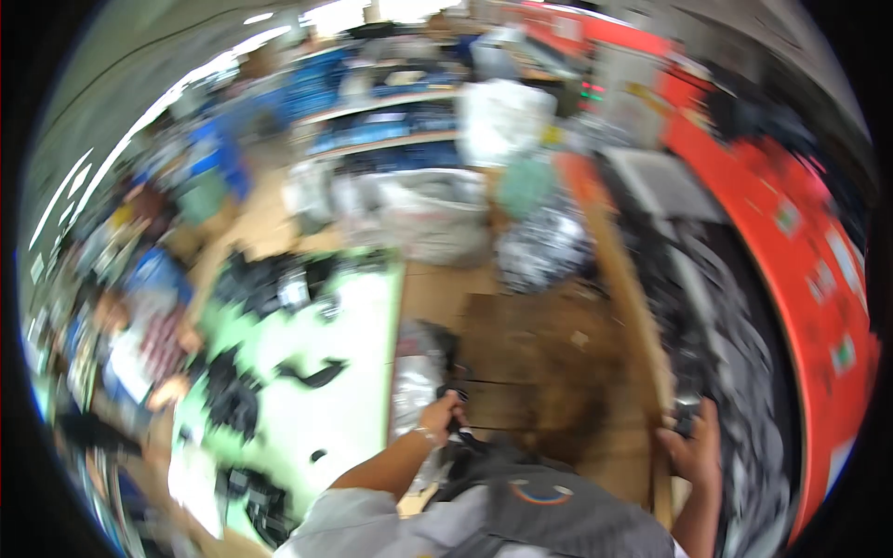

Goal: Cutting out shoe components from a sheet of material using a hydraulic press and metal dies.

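My left hand point(443, 416) is closed around a black piece point(456, 398), which looks like cloth, in front of my body. Beside it lies a bundle in clear plastic point(416, 381), next to the table. At the wooden rim point(642, 339) of a long trough on the right is my right hand point(696, 449). Its thumb and fingers are bent around a small dark, shiny thing point(686, 416), too blurred to name. Dark grey and black material point(735, 325), apparently cloth, fills the trough along that hand.
A pale green table point(349, 391) at left carries several black cloth pieces point(233, 391). A person point(149, 335) is at its far side. Ahead stand white sacks point(419, 209), a shiny patterned bag point(544, 242) and shelves of blue folded cloth point(386, 126). A red machine panel point(777, 242) borders the trough.
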{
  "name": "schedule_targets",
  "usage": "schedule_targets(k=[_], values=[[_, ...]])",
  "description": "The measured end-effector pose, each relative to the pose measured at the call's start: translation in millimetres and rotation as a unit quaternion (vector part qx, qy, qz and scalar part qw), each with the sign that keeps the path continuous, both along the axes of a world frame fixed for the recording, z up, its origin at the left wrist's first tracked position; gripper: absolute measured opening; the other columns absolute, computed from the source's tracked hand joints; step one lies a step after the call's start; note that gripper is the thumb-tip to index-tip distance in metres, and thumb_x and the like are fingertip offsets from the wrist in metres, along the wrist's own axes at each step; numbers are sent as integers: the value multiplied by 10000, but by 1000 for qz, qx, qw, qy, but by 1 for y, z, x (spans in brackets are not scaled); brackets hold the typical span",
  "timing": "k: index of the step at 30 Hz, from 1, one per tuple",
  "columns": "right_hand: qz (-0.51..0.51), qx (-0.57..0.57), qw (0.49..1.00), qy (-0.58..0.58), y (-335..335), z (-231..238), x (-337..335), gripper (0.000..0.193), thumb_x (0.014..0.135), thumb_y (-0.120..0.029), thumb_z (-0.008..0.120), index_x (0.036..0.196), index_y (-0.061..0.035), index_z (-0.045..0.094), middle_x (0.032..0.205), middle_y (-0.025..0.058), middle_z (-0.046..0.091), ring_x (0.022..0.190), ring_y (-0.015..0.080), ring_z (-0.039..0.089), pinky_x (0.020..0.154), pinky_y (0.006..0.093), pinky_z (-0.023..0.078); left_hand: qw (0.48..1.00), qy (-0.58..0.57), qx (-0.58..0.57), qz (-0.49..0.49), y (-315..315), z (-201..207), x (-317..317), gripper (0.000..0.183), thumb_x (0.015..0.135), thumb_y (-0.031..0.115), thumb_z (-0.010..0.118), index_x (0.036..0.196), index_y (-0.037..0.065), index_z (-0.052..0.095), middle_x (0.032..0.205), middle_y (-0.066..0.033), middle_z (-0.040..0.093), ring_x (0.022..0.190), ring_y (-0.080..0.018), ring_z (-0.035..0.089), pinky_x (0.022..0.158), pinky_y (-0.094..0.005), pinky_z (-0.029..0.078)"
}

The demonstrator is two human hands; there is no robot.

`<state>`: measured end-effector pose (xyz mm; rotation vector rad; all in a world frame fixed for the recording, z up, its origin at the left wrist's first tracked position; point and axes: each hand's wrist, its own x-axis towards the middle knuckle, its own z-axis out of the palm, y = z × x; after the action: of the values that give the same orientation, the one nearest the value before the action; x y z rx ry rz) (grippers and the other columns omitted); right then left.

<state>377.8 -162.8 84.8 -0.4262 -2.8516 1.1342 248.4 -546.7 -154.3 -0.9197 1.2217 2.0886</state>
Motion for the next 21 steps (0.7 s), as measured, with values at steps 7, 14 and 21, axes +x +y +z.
schedule_targets(k=[7,14,21], values=[[14,200,980,8,153,-73,-140,623,846,-70,595,1392,52,320,1281,205,492,1189,321,488,1008,372,376,948,-79,-61,303,-116,-73,28,181,882,137,594,965,-23,598,823,-116,631,734,-258,633,670,-376,559],[148,371,917,-9,218,-127,-233,519,814,-128,645,1243,99,461,1349,272,430,1250,445,400,1054,451,323,849,51,-139,507,-256,-22,60,146,873,115,578,947,-10,579,798,-114,590,685,-244,608,650,-368,546],[1,489,870,64,152,-108,-182,537,903,-294,588,1380,-95,440,1394,189,428,1279,402,393,1075,483,313,847,22,-113,518,-221,-30,73,184,909,161,562,969,-13,563,802,-104,583,708,-255,606,671,-373,538]])
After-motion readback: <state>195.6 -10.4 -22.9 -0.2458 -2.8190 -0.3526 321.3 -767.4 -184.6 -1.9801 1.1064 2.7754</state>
